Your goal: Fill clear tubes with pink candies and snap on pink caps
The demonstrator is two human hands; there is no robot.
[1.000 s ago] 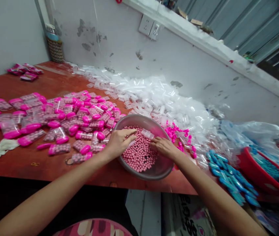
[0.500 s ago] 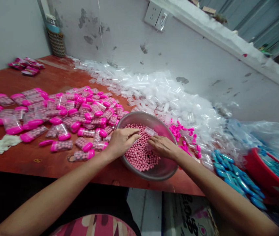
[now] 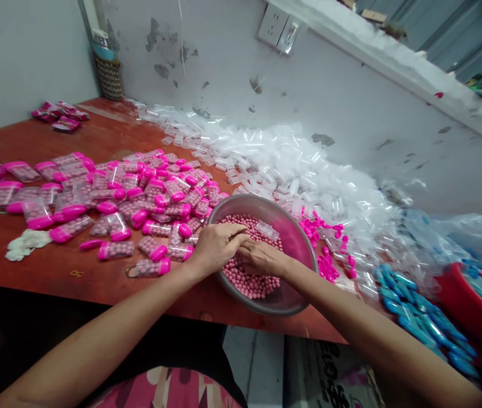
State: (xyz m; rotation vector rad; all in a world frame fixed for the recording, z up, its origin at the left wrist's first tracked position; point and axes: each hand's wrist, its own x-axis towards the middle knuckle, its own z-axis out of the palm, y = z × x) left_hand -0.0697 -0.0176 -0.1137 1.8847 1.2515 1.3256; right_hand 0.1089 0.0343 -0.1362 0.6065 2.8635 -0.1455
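Observation:
A grey metal bowl (image 3: 298, 303) holds many small pink beads (image 3: 252, 286). Over its left rim reaches my left hand (image 3: 217, 246), fingers closed in a pinch; what they grip is hidden behind the hands. My right hand (image 3: 264, 258) is inside the bowl, low over the beads, with its fingers bent together and touching the left fingertips. Whatever lies under those fingers cannot be seen. A small clear plastic container (image 3: 267, 230) rests on the beads just beyond my right hand.
Filled containers with pink caps (image 3: 156, 198) spread left of the bowl. Behind it is a heap of clear empty containers (image 3: 274, 153). Loose pink caps (image 3: 328, 266), blue capped containers (image 3: 419, 311) and a red basin (image 3: 461, 294) are on the right. A white cloth (image 3: 28, 243) lies at left.
My right hand has moved left and down across the beads to meet my left fingertips. The clear container on the beads is more exposed. The whole view has shifted slightly.

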